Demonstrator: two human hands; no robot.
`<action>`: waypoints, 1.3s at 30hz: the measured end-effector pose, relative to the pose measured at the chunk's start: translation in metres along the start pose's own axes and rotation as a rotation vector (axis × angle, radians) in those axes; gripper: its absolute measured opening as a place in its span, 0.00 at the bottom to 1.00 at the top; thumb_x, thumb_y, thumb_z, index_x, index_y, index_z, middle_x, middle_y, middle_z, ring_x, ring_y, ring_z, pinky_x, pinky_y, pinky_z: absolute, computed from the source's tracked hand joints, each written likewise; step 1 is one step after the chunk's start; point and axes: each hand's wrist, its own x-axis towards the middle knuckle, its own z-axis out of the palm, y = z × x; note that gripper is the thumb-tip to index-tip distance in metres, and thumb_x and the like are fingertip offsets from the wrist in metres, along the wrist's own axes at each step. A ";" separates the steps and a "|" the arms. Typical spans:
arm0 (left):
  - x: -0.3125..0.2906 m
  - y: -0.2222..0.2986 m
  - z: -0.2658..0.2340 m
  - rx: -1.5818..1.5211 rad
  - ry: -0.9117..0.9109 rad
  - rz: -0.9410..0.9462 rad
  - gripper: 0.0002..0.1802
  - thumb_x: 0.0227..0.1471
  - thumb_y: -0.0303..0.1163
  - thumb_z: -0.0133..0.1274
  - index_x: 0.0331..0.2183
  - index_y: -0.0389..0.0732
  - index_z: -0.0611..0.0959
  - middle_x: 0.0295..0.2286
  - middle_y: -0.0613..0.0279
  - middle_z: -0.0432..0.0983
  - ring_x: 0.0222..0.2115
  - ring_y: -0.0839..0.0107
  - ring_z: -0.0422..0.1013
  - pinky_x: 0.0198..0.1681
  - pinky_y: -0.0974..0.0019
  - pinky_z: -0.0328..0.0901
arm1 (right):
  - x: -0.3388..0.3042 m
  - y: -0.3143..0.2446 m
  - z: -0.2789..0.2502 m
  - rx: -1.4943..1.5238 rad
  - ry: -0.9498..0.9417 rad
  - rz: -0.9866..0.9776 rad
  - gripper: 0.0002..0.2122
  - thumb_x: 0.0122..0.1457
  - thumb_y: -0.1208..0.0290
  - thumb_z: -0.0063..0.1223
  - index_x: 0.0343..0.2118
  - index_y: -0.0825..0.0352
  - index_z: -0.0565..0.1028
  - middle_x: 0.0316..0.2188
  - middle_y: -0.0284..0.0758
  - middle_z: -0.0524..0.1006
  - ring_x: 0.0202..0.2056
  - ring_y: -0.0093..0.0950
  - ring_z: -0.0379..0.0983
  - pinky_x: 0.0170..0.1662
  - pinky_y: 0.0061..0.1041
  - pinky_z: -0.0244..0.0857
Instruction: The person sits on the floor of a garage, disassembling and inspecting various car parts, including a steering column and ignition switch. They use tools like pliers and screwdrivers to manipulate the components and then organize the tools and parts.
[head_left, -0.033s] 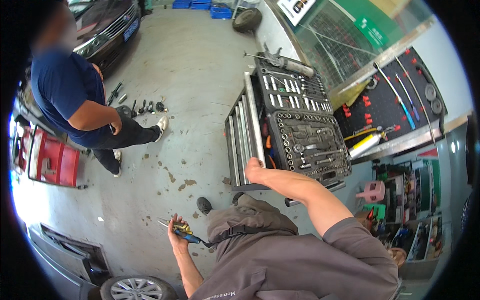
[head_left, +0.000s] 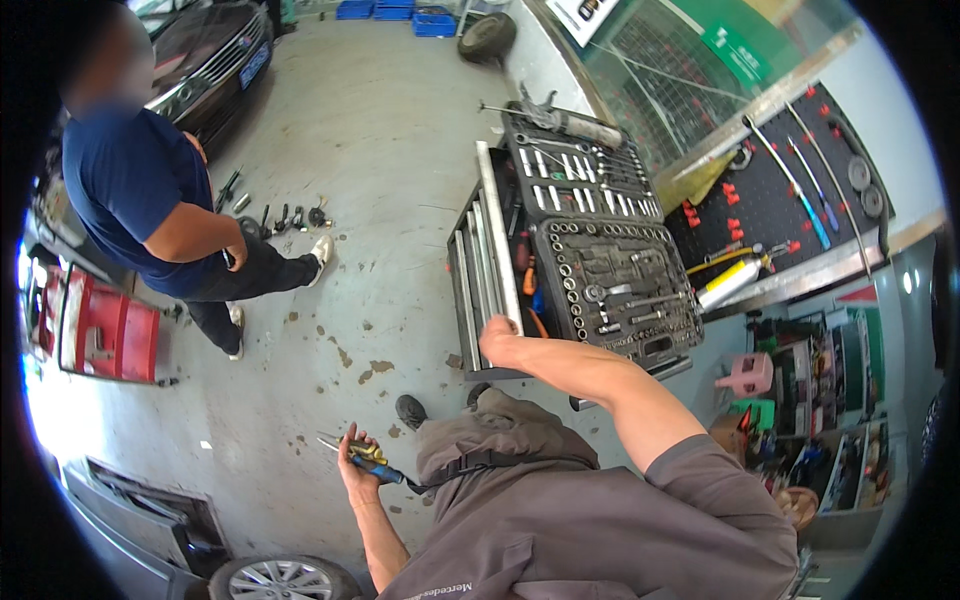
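Note:
My left hand [head_left: 358,462] is closed around a hand tool with a yellow and blue handle [head_left: 375,465]; its thin metallic end points left. Whether this is one tool or two I cannot tell. My right hand [head_left: 498,340] grips the near end of the top drawer's silver front edge [head_left: 499,230], its fingertips hidden. The drawer stands partly pulled out of the tool cabinet [head_left: 470,290], and orange- and blue-handled tools [head_left: 535,295] lie inside. On top of the cabinet, an opened socket set [head_left: 625,285] lies beside the drawer.
A co-worker in a dark blue shirt [head_left: 135,185] stands at left, near a red cart [head_left: 110,330] and loose parts [head_left: 290,217] on the floor. A wheel [head_left: 275,580] lies at the lower left. A pegboard [head_left: 790,190] holds tools at right. A grease gun [head_left: 565,122] rests atop the cabinet.
The drawer has slid farther out to the left, with my right hand on its edge, and more of its contents show. My left hand still holds the hand tool.

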 end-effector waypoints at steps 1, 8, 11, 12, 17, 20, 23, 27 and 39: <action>0.009 -0.001 0.018 0.015 -0.034 -0.010 0.28 0.63 0.40 0.56 0.60 0.38 0.75 0.35 0.59 0.76 0.34 0.66 0.73 0.44 0.61 0.73 | 0.004 -0.010 -0.017 0.111 -0.024 0.044 0.15 0.46 0.75 0.71 0.40 0.57 0.88 0.34 0.24 0.84 0.36 0.28 0.81 0.25 0.38 0.72; 0.030 0.034 0.189 0.283 -0.301 0.023 0.29 0.65 0.39 0.52 0.63 0.38 0.71 0.34 0.59 0.75 0.35 0.66 0.72 0.46 0.61 0.71 | -0.110 -0.040 -0.102 0.996 0.684 -0.331 0.09 0.58 0.73 0.51 0.33 0.72 0.80 0.37 0.51 0.81 0.40 0.47 0.81 0.40 0.45 0.75; 0.017 0.029 0.255 0.311 -0.387 -0.004 0.28 0.66 0.36 0.51 0.64 0.37 0.69 0.36 0.57 0.76 0.39 0.65 0.73 0.51 0.56 0.70 | -0.156 -0.036 -0.079 1.252 0.518 -0.461 0.10 0.60 0.72 0.48 0.37 0.70 0.80 0.35 0.49 0.82 0.36 0.49 0.80 0.40 0.43 0.73; 0.018 0.018 0.272 0.334 -0.411 -0.023 0.28 0.66 0.35 0.50 0.64 0.37 0.69 0.37 0.57 0.76 0.40 0.65 0.74 0.53 0.55 0.70 | -0.156 -0.039 -0.050 1.313 0.549 -0.505 0.10 0.60 0.72 0.48 0.38 0.69 0.80 0.33 0.46 0.82 0.34 0.46 0.80 0.40 0.41 0.72; 0.045 -0.071 0.324 0.506 -0.498 -0.254 0.23 0.70 0.38 0.46 0.61 0.38 0.73 0.42 0.50 0.80 0.46 0.57 0.78 0.56 0.48 0.73 | -0.202 -0.015 0.036 1.852 0.360 -0.470 0.10 0.61 0.75 0.45 0.37 0.70 0.79 0.23 0.33 0.77 0.27 0.24 0.74 0.34 0.28 0.67; 0.089 -0.128 0.315 0.644 -0.454 -0.385 0.21 0.72 0.41 0.43 0.56 0.37 0.75 0.44 0.47 0.82 0.44 0.54 0.80 0.51 0.49 0.75 | -0.209 -0.015 0.056 2.140 0.404 -0.330 0.09 0.60 0.77 0.46 0.37 0.70 0.79 0.22 0.27 0.74 0.23 0.16 0.67 0.28 0.22 0.60; 0.132 -0.159 0.288 0.760 -0.390 -0.415 0.20 0.72 0.42 0.40 0.53 0.40 0.77 0.45 0.48 0.82 0.45 0.57 0.79 0.52 0.49 0.73 | -0.211 -0.009 0.055 2.228 0.452 -0.254 0.09 0.61 0.77 0.46 0.37 0.70 0.79 0.21 0.26 0.73 0.21 0.14 0.62 0.25 0.20 0.56; 0.094 -0.154 0.307 0.969 -0.285 -0.357 0.29 0.71 0.42 0.43 0.66 0.37 0.67 0.56 0.49 0.74 0.55 0.59 0.72 0.60 0.50 0.65 | -0.215 -0.008 0.074 2.287 0.431 -0.235 0.10 0.62 0.74 0.47 0.35 0.72 0.79 0.20 0.28 0.73 0.24 0.16 0.66 0.29 0.22 0.60; 0.007 -0.121 0.285 1.726 -0.424 0.531 0.14 0.59 0.26 0.56 0.47 0.38 0.85 0.40 0.55 0.81 0.38 0.62 0.79 0.43 0.61 0.72 | -0.189 -0.003 0.091 2.185 0.462 -0.335 0.10 0.62 0.72 0.47 0.37 0.71 0.80 0.21 0.29 0.74 0.24 0.18 0.67 0.30 0.23 0.61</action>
